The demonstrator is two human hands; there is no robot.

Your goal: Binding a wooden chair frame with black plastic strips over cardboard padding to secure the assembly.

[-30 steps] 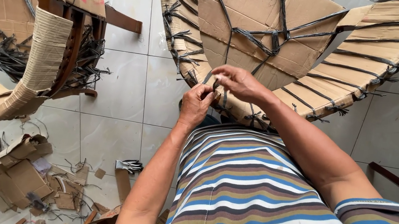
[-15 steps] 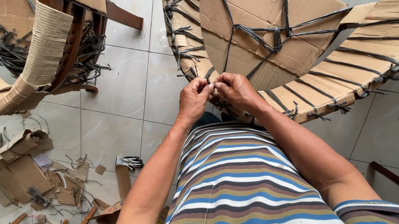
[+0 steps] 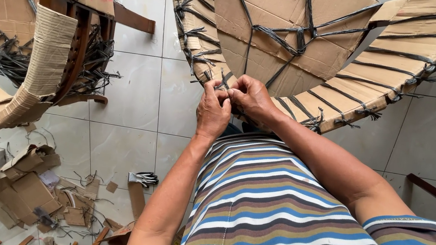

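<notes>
Strap (image 3: 223,79) thin, stiff, slippery on light cardboard (image 3: 276,28); pinched w/ left hand (image 3: 213,110) & right hand (image 3: 252,100), best gripped nr knot.

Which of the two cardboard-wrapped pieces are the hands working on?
The big curved cardboard-wrapped piece at top centre: both the left hand and right hand pinch the black strapping on its lower edge. The wrapped chair at left stands untouched.

Strap ends (image 3: 225,86) perhaps behind hands (image 3: 235,101)
</notes>
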